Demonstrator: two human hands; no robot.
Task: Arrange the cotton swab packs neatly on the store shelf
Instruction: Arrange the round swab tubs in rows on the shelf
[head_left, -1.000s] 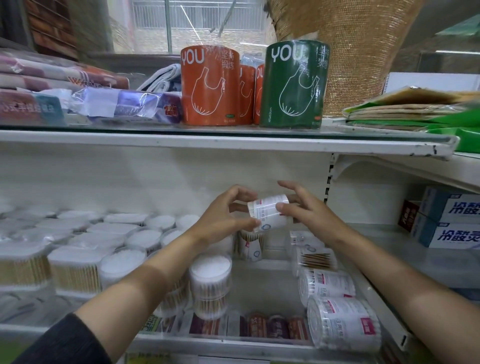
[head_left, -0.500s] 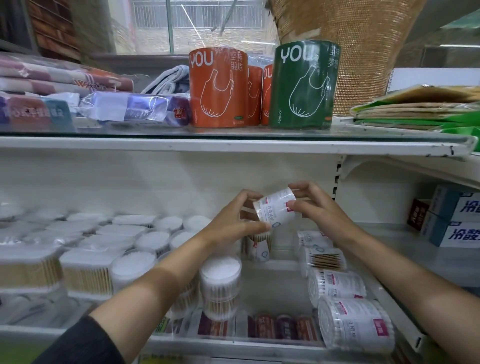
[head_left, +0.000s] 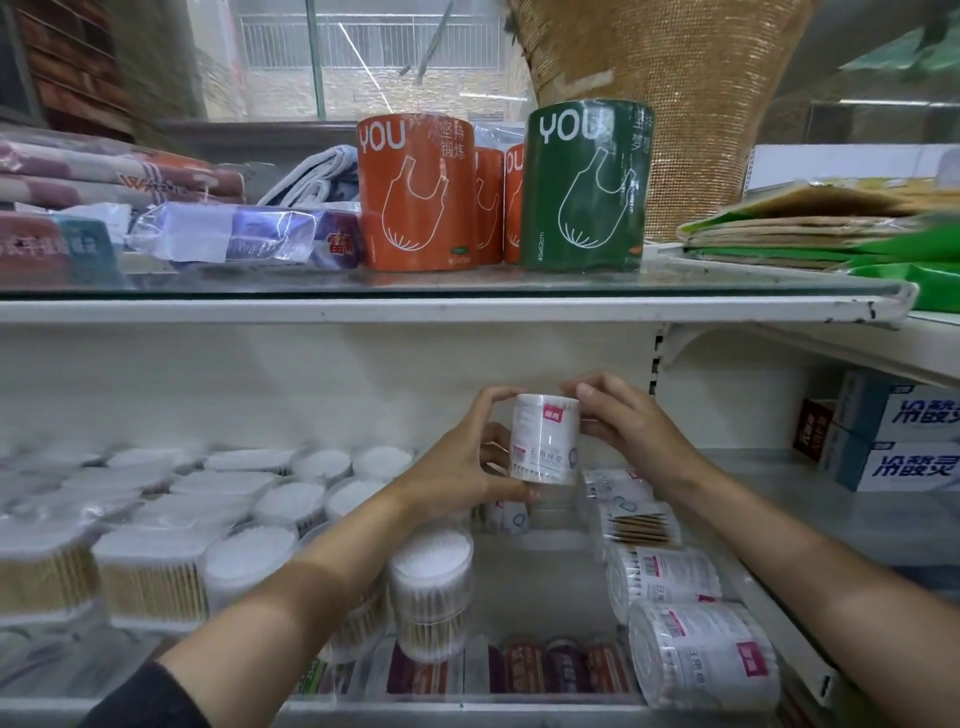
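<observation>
Both hands clamped on one cotton swab pack (head_left: 545, 439), held in the air above the lower shelf (head_left: 550, 587), near the white back wall. Left hand (head_left: 457, 467) curled round the pack's left side, thumb under its lower edge, fingers over the top rim. Right hand (head_left: 631, 421) pinching the upper right rim with fingertips. Pack now upright, red label facing the camera; half a second ago tilted, a second ago lying nearly sideways between the same hands. Held a little higher than before, hands drawn closer in.

Below, unchanged: a tall stack of round swab tubs (head_left: 431, 597) just under the left wrist, rows of upright tubs (head_left: 228, 499) spreading to the left, and wrapped packs lying on their sides (head_left: 701, 660) in a line along the right. A small pack (head_left: 511, 517) standing directly beneath the held one.

On the upper shelf (head_left: 467, 306), an orange roll (head_left: 415, 192) and a green roll (head_left: 587, 187) standing side by side. Blue-and-white boxes (head_left: 898, 436) at far right.
</observation>
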